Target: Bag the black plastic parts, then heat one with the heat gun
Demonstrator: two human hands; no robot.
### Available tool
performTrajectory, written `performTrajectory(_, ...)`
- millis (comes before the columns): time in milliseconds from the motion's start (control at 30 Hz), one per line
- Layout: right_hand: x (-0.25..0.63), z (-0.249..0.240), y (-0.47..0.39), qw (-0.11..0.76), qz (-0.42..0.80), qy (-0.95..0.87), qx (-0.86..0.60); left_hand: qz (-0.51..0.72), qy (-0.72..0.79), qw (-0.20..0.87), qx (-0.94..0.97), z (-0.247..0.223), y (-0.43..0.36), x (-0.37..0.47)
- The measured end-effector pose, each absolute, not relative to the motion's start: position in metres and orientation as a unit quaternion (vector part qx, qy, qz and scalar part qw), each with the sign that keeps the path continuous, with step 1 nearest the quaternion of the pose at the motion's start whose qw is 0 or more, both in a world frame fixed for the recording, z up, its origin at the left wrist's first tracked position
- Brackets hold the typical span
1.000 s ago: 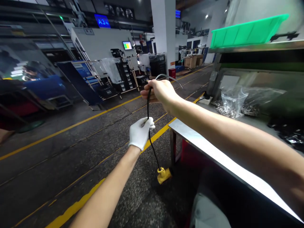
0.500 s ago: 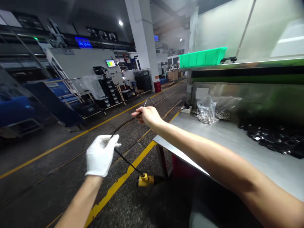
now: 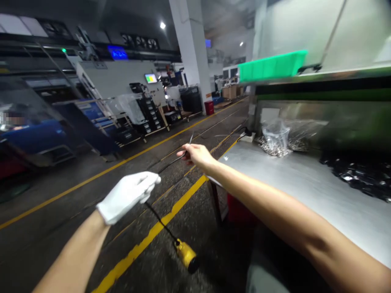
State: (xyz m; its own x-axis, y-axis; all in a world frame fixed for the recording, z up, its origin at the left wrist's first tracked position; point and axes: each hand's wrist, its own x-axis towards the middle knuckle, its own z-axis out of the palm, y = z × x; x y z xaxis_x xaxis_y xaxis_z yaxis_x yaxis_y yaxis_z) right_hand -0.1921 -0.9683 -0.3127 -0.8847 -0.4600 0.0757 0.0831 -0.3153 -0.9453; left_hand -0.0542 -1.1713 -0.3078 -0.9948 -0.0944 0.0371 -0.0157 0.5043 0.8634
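Observation:
A thin black cable runs between my two hands in the head view. My left hand, in a white glove, is closed round it at the left. From below that glove the cable hangs down to a yellow device with a black end, tilted in front of the dark floor. My bare right hand pinches the cable further up, beside the corner of the metal table. Past my right fingers a loop of cable rises and seems to lead toward a white power strip on the table.
On the metal table at the right are clear bags of small metal parts and a pile of black parts. A green bin stands on the shelf above. Yellow lines mark the floor. A person in blue is at the far left.
The yellow device has swung down and now points to the lower right. My left glove has turned, its fingers pointing more to the right. The view has shifted a little left.

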Motion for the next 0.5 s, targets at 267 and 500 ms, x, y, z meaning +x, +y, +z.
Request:
performTrajectory(267,-0.118,-0.505,-0.927,0.494,-0.659,0.567,-0.020,-0.632,-0.758,0.130,0.096,-0.289,-1.143,-0.026)
performTrajectory(500,-0.032,-0.674,-0.963,0.678,-0.452,0.546,0.192,-0.684,-0.726,0.040,0.061,-0.243,-1.093,0.006)
